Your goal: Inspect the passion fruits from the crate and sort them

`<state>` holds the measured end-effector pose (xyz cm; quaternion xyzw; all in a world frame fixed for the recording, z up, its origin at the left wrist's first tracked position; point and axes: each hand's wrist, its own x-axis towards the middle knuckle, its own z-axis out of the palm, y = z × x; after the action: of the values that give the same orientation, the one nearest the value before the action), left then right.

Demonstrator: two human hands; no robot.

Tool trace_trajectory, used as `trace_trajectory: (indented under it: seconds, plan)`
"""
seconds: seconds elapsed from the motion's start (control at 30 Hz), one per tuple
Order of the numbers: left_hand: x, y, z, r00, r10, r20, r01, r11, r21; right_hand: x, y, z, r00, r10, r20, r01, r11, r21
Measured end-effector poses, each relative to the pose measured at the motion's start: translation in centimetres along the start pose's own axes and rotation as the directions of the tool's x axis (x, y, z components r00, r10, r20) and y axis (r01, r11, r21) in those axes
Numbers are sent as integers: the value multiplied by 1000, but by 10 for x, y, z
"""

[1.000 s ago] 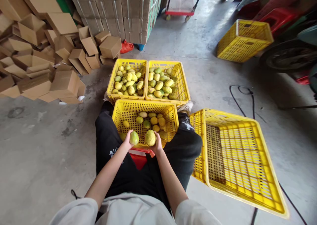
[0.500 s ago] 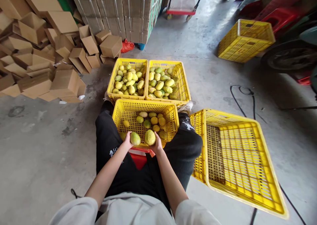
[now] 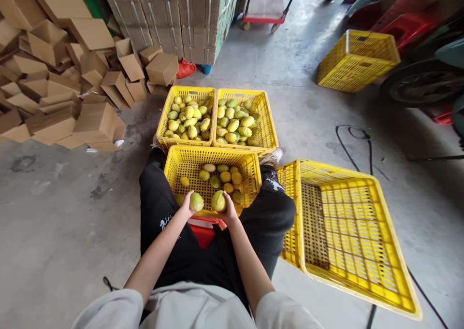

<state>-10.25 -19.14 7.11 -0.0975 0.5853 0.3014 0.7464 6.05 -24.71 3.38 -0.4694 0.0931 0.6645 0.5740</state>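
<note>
My left hand [image 3: 186,205] is closed around a rounded green-yellow fruit [image 3: 196,202]. In my right hand [image 3: 229,210] is a ribbed, papaya-like yellow-green fruit [image 3: 219,201]. The two fruits are held side by side with a gap between them, over the near edge of a yellow plastic crate [image 3: 212,150] between my knees. Several smaller yellow and green fruits [image 3: 225,177] lie on the floor of this crate. The palm sides of both hands are hidden by the fruits.
Beyond stand two yellow crates of similar fruit, a left crate [image 3: 158,135] and a right crate [image 3: 271,126]. A large yellow crate [image 3: 348,213] lies tilted by my right leg. Cardboard boxes [image 3: 96,121] are heaped at left. A cable [image 3: 348,148] and another crate [image 3: 357,63] are at right.
The fruit in my left hand has turned slightly in the grip. Both hands stay in nearly the same place, each still holding its fruit.
</note>
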Motion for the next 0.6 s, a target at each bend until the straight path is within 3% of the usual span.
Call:
trace_trajectory:
  seconds: [0.17,0.33,0.47,0.6]
  plan:
    - [-1,-1,2,1000,11,14,-11,1000,23,2,-2,6,994,100,-53,-100,995,6]
    - [-1,0,1,1000,12,5,-12,999,45,3,-7,13,972,199,-127,-183,975,128]
    - [-1,-1,0,1000,-6,6,5,997,72,5,-7,11,977,167,-132,-149,979,141]
    - [-2,-3,0,1000,10,-30,-8,998,68,11,0,3,994,96,-58,-96,995,9]
